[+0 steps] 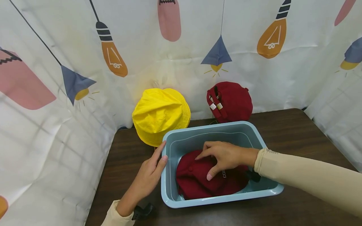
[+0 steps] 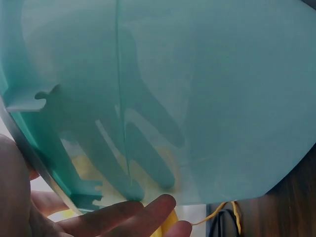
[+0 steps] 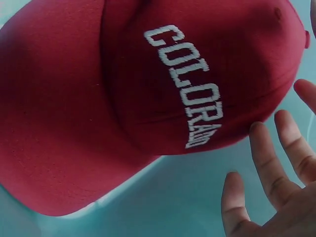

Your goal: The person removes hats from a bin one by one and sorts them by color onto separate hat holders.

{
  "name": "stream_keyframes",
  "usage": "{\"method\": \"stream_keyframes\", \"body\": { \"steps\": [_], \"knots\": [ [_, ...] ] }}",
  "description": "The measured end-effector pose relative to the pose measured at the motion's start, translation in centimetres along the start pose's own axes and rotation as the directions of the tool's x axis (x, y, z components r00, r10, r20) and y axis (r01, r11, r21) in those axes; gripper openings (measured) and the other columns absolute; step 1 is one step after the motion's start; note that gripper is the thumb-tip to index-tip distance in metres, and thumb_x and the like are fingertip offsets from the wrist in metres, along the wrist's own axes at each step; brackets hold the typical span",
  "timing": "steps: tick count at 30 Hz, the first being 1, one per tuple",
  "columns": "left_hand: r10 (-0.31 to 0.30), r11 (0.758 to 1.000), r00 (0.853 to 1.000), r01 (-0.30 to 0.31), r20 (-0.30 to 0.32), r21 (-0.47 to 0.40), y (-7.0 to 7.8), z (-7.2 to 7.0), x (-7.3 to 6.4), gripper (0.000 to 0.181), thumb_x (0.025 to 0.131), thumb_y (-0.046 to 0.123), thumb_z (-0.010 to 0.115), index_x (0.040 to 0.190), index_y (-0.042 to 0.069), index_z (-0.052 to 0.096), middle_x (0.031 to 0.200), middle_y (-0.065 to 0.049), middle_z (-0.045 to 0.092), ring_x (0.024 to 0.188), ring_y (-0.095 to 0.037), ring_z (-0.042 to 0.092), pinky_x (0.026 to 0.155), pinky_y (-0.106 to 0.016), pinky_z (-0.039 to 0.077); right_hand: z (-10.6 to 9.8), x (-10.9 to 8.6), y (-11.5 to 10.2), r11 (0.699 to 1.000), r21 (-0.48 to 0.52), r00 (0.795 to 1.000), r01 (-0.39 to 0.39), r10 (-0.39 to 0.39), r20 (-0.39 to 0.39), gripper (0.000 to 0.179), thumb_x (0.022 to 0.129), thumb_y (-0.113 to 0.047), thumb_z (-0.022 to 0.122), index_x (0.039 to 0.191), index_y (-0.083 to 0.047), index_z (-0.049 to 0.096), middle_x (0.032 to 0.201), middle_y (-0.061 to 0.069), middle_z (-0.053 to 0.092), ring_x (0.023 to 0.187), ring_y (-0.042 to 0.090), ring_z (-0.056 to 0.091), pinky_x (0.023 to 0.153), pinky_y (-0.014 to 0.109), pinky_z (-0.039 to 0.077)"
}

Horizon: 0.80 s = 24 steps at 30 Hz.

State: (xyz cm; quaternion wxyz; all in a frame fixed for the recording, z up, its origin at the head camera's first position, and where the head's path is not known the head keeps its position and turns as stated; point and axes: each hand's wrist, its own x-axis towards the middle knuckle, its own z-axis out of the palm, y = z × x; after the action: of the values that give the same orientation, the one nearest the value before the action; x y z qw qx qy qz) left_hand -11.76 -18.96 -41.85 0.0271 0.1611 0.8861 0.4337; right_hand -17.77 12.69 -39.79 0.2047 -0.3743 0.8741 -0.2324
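A light-blue plastic bin (image 1: 176, 203) stands on the table, with a dark red baseball cap (image 1: 190, 179) lying inside. White stitched letters (image 3: 185, 84) reading roughly COLORADO run across the cap's front. My left hand (image 1: 147, 174) rests along the bin's left rim, thumb and index fingertip on it; the left wrist view has other fingers against the outer wall. My right hand (image 1: 224, 156) reaches into the bin over the cap, thumb and fingers spread apart. In the right wrist view its fingertips (image 3: 257, 129) are right at the crown's edge, with nothing between them.
Behind the bin, a yellow bucket hat (image 1: 159, 113) sits at the left and another dark red cap (image 1: 233, 102) with strap buckles at the right. A white printed curtain (image 1: 181, 72) borders the brown table (image 1: 288, 131). Cords (image 2: 227, 217) show beyond the bin in the left wrist view.
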Motion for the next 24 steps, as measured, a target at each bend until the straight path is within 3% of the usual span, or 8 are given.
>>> {"method": "stream_keyframes", "body": {
  "steps": [13,24],
  "knots": [
    [0.028,1.000,1.000,-0.028,-0.009,0.004,0.0,0.1,0.2,0.056,0.110,0.037,0.042,0.163,0.029,0.025,0.155,-0.007,0.051,0.125,-0.024,0.064,0.099,-0.048,0.056,0.4,0.3,0.3,0.990,-0.134,0.999,0.037,-0.040,-0.019,0.055,0.075,-0.045,0.089,0.124,-0.024,0.076,0.103,-0.012,0.055,0.092,0.005,0.052,0.074,0.021,0.050],
    [0.025,1.000,0.999,-0.025,-0.019,0.013,0.1,0.2,0.1,0.056,0.110,0.037,0.043,0.163,0.029,0.026,0.154,-0.007,0.052,0.126,-0.024,0.064,0.100,-0.049,0.055,1.3,0.8,0.4,0.967,-0.227,0.989,0.120,-0.136,-0.058,0.036,0.081,-0.039,0.086,0.114,-0.026,0.081,0.096,-0.013,0.059,0.085,-0.001,0.052,0.068,0.019,0.044]
  ]
}}
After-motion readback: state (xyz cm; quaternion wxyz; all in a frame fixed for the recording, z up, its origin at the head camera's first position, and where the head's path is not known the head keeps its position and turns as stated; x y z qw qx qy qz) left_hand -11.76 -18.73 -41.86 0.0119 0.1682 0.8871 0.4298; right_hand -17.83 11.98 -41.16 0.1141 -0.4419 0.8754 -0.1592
